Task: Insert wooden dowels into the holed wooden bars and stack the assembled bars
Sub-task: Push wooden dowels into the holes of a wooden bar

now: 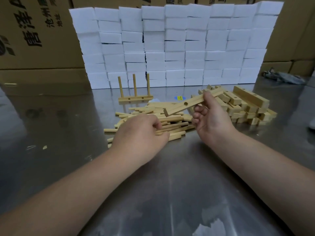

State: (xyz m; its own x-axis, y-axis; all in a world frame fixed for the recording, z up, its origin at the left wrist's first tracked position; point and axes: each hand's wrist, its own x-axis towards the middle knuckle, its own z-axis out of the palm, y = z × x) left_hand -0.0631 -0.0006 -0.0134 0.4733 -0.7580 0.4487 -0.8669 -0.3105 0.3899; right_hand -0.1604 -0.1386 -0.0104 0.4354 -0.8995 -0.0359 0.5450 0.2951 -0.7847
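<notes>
From the head view, my right hand [211, 120] is raised above the surface [170, 184], palm turned toward me. Its fingers [198, 110] and thumb pinch a wooden bar [185, 104] near the bar's far end. The bar hangs in the air, tilted, with its near end lower and to the left, over the heap of dowels [172, 119]. One round hole shows in its broad face.

My left hand [139, 133] lies back-up on the near left side of that heap. Its fingers are curled down among the dowels with the thumb tucked close beside them. I cannot tell whether they have one pinched or only rest on the heap. The dowels lie loose and crisscrossed on the surface, between my two hands and beyond them.

To the right of my right hand is a rough pile of bars [247, 106], several with holes showing, some lying flat and some tipped on edge.

Behind the dowels, well apart from both hands, a finished bar [135, 99] lies flat with three dowels standing upright in it.

A small yellow and blue sticker [179, 97] is on the surface just right of it.

A wall of stacked white foam blocks [170, 45] runs across the back. Cardboard boxes [34, 31] with printed characters stand behind it.
</notes>
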